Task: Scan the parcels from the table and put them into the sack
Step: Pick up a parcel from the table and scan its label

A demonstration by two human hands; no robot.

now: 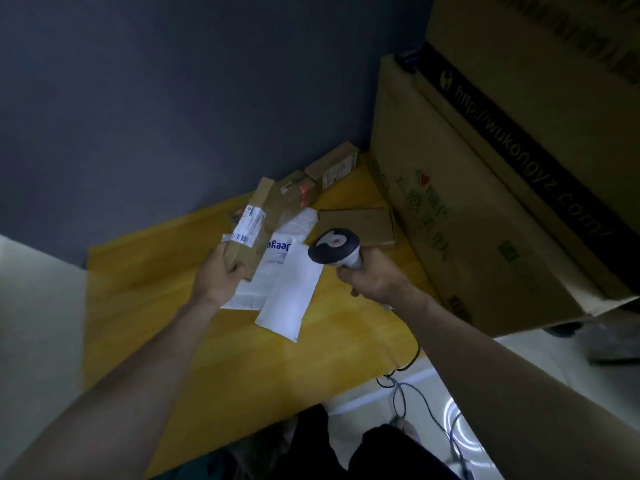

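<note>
Brown cardboard marks the box [250, 233] in hand: the left hand [218, 271] grips its near end, fingers curled round the lower edge, and holds it tilted up above the worktop [166, 271]. Its long axis runs away from the person, and the white label [247, 225] with the barcode sits on the upper face, toward the far end. The right hand [372, 278] is wrapped round the handle of the scanner [334, 249], whose head sits just right of the box and faces roughly toward it. The coming scan likely turns on that line: the label lies up and left of the scanner head, so the head probably needs to tip toward the box's far end. Under the box lie two white mailers [291, 289]; beyond it are more cartons [332, 164], and a flat one [356, 225] lies just behind the scanner. No sack is in view. A big carton [467, 220] stands right of the scanner.
</note>
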